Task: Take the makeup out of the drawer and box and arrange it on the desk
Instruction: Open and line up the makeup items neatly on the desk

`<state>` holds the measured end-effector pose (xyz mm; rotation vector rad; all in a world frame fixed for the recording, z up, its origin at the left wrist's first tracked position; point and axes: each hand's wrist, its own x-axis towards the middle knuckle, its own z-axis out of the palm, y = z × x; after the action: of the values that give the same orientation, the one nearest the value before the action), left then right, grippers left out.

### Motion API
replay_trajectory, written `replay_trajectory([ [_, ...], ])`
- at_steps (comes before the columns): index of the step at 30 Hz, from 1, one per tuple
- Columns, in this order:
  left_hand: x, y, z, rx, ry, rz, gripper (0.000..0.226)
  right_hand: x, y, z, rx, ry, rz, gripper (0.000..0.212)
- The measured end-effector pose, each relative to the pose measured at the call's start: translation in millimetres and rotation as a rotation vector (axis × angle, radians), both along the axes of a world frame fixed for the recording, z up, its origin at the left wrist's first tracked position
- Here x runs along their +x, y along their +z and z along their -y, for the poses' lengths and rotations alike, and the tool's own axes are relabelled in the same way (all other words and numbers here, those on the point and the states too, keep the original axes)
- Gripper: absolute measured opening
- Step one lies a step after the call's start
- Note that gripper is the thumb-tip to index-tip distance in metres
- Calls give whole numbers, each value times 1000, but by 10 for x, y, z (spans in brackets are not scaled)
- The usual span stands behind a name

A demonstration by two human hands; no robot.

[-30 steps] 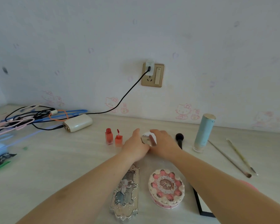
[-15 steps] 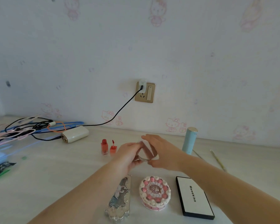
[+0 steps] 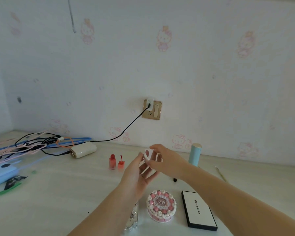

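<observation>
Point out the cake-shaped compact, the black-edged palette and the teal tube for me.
cake-shaped compact (image 3: 161,203): head view, centre of lid.
black-edged palette (image 3: 198,210): head view, middle of white lid.
teal tube (image 3: 194,156): head view, mid-body.

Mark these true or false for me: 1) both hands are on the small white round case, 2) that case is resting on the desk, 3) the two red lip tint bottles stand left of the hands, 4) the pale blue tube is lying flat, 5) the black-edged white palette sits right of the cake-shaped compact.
1) True: left hand and right hand both hold the small white round case.
2) False: it is held above the pale wooden desk.
3) True: two red lip tint bottles.
4) False: the pale blue tube stands upright.
5) True: black-edged white palette, pink cake-shaped compact.
</observation>
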<state>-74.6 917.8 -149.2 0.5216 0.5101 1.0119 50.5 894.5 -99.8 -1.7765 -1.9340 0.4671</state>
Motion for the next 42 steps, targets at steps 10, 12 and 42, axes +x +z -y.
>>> replay_trajectory([
  [10, 10, -30, 101, -11, -50, 49, 32, -94, 78, 109, -14, 8, 127, 38],
  [12, 38, -32, 126, -4, -27, 63, 31, -134, 96, 100, -15, -5, 200, 40],
  [42, 73, -151, -119, -85, 126, -57, 39, 20, -30, -353, 1, -222, 50, 44],
])
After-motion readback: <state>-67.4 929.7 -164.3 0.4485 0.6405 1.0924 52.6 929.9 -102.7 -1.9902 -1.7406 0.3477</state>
